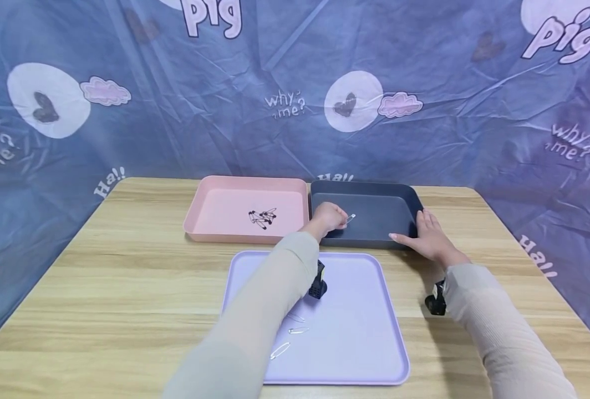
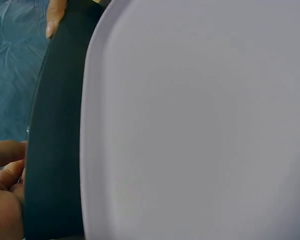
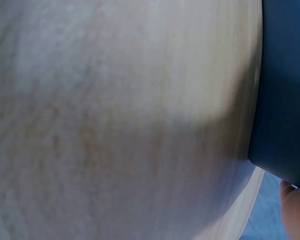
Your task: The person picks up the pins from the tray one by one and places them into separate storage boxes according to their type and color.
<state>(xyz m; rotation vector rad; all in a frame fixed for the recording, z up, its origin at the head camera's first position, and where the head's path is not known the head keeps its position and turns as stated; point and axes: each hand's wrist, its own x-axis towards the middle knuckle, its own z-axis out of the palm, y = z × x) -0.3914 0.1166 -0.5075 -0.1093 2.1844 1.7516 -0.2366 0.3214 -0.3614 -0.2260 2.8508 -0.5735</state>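
My left hand (image 1: 330,216) pinches a silver safety pin (image 1: 351,218) between thumb and fingers, over the left part of the dark grey tray (image 1: 370,244). In the left wrist view, the curled fingers (image 2: 12,172) appear beyond that tray's wall, which hides part of them. My right hand (image 1: 430,239) rests at the tray's front right corner, its fingers extended along the right side and its thumb at the front rim. Closer to me lies a lilac tray (image 1: 355,321) with several silver safety pins (image 1: 299,330) on it, partly covered by my left forearm.
A pink tray (image 1: 215,216) stands beside the dark one on the left, holding a small heap of black safety pins (image 1: 263,218). All the trays sit on a wood-grain table (image 1: 125,288). Behind it hangs a blue printed cloth (image 1: 225,127).
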